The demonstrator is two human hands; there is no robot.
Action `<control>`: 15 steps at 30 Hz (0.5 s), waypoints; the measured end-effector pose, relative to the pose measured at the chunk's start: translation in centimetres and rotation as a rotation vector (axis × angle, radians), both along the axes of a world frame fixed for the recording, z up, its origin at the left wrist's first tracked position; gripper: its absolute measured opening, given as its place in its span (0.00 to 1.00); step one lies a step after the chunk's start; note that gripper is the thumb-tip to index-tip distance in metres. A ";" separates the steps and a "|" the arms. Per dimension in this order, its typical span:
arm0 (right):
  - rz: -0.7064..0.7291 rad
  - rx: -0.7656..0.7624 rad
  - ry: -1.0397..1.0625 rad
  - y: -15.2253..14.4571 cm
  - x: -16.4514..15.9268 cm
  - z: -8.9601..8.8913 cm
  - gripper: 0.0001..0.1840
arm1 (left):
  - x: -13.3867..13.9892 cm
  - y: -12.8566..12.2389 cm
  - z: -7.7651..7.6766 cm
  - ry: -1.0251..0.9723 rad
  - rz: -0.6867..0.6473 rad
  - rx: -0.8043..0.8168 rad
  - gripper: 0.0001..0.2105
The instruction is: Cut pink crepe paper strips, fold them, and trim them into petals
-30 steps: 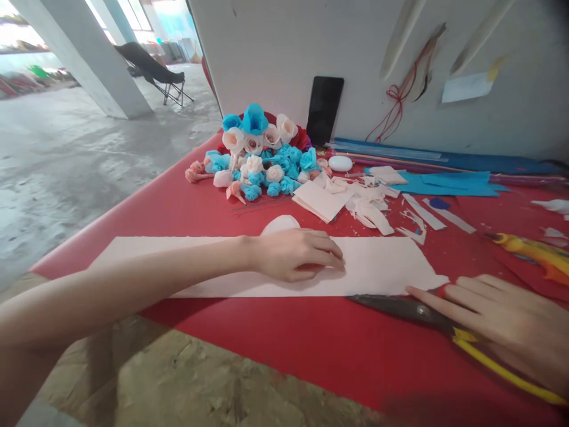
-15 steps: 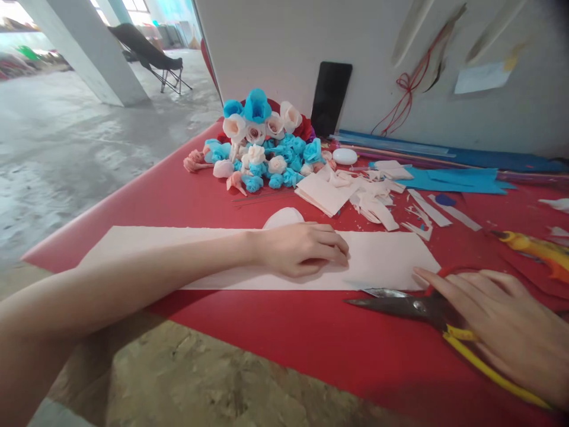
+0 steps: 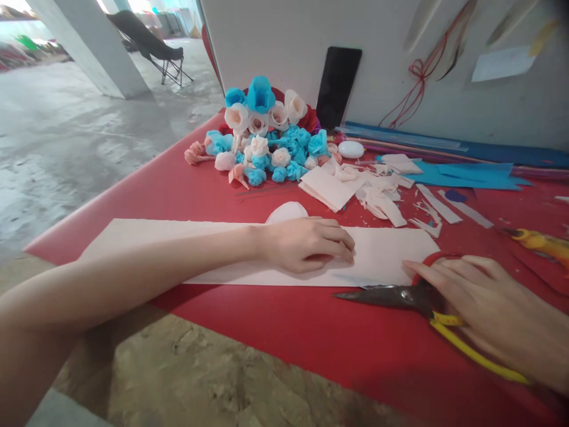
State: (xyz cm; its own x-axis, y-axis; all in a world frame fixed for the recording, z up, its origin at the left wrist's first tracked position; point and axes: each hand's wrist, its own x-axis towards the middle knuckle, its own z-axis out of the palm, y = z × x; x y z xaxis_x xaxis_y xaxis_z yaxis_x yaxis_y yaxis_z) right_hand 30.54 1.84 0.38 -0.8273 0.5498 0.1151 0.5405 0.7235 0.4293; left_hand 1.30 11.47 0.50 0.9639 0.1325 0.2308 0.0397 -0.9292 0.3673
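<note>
A long pale sheet of crepe paper (image 3: 382, 252) lies across the red tabletop in front of me. My left hand (image 3: 311, 243) rests palm down on its middle, fingers loosely bent and not wrapped round anything. From behind that wrist shows the rounded edge of a white paper piece (image 3: 287, 212); the rest of it is hidden. My right hand (image 3: 480, 302) grips scissors (image 3: 400, 296) with red and yellow handles. Their dark blades point left along the sheet's near edge, almost together, with one partly under the paper.
Blue, white and pink paper flowers (image 3: 271, 133) are heaped at the back. Beside them lie paper scraps (image 3: 355, 184), a white oval object (image 3: 351, 149) and blue strips (image 3: 471, 174). A dark phone (image 3: 339, 86) leans on the panel. A yellow tool (image 3: 542, 243) lies right.
The scissors have slid left along the paper's near edge, and their blades have come closer together. My left hand stays on the sheet. The whole view has shifted slightly.
</note>
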 end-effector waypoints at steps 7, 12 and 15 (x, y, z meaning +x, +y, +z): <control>-0.009 -0.117 0.075 0.9 -0.2 0.6 0.28 | 0.0 0.0 0.0 -0.032 -0.013 0.010 0.16; -0.017 -0.161 0.135 0.9 0.8 0.4 0.25 | 0.0 0.1 -0.2 -0.012 0.002 0.011 0.17; -0.071 -0.194 0.194 0.2 1.0 0.1 0.24 | 0.0 0.1 -0.3 -0.016 0.000 0.008 0.17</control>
